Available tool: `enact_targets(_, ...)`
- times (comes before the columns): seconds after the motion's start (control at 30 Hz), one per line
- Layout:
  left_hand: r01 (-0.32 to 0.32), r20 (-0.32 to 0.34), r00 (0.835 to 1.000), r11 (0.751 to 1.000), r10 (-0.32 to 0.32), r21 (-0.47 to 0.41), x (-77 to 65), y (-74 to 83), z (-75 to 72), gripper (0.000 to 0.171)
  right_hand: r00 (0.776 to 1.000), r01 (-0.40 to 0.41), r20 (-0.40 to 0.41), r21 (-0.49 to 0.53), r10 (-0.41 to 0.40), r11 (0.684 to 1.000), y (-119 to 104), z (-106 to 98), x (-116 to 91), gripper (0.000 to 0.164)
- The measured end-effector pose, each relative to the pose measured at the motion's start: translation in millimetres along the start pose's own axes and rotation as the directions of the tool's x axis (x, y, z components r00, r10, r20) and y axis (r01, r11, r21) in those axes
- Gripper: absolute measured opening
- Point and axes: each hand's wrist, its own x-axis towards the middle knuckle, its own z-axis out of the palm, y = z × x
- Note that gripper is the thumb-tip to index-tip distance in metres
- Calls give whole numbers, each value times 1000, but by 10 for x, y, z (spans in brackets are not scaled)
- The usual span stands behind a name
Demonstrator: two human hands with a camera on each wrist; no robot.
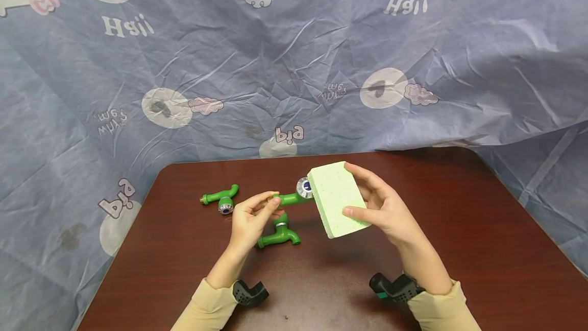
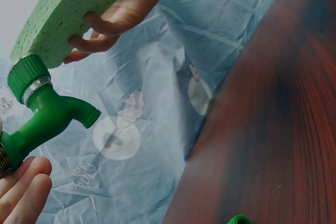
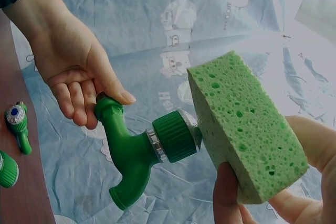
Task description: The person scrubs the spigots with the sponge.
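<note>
At frame centre, your left hand [image 1: 248,222] pinched the tap [image 1: 291,199] by one end; your right hand [image 1: 388,211] gripped the sponge [image 1: 339,201] beside the knob [image 3: 174,137]. The tap appeared stiff, likely slick, best held there; the sponge seemed light, soft, best gripped by its edges.

that sponge [image 1: 340,201] is pale green, flecked darker; the held tap [image 1: 293,198] is deeper green, its dial [image 1: 304,187] silver with a blue centre; two more taps [image 1: 219,196] [image 1: 281,235] match; the tabletop [image 1: 459,218] is reddish brown, dark-grained; i see beige sleeves [image 1: 202,308], black wrist cameras [image 1: 250,294]; the cloth [image 1: 257,40] is blue-grey, printed with white discs, white lettering, pink clouds
</note>
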Motion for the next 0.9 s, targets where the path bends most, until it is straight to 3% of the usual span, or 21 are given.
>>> enact_targets(0.23,18,23,1000,1000,-19,23,-9,0,22,22,1000,-25,-17,41,25,999,10,79,5,78)
enact_targets(0.4,-14,28,1000,1000,13,21,0,-4,4,22,1000,-27,15,38,27,999,2,122,-3,79)
enact_targets(0.9,-46,6,999,997,46,-65,27,14,-45,19,1000,21,12,12,-21,1000,-33,-53,-21,77)
